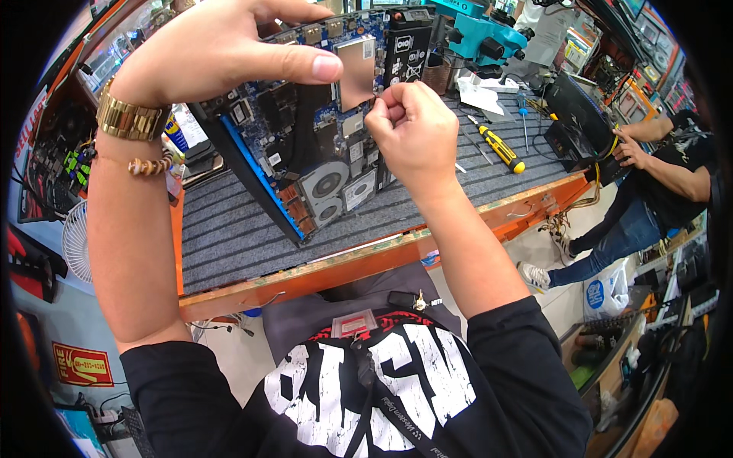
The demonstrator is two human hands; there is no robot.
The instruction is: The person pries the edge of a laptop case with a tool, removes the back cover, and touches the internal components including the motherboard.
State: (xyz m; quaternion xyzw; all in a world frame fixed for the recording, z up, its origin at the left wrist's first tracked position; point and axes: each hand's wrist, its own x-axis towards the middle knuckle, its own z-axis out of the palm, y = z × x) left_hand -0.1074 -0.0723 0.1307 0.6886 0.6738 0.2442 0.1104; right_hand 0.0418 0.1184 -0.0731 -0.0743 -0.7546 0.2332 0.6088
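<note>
An opened laptop (324,141) stands tilted up on its edge, with its blue circuit board, a silver fan (326,187) and a black battery (408,49) bare. My left hand (244,57) grips its upper edge, the thumb stretched over the board and the other fingers partly behind it. A flat silver metal plate (356,69) sits on the board beside that thumb. At the plate's lower right corner, my right hand (412,133) is closed in a pinch. Whatever is between its fingertips is too small or hidden to make out.
The laptop rests on a ribbed grey mat (229,252) with an orange table edge (343,278). To the right lie a yellow-black screwdriver (502,149) and a blue screwdriver (524,114). A teal microscope (489,42) stands behind. Far right, another person's hands (630,149) touch a black device (580,114).
</note>
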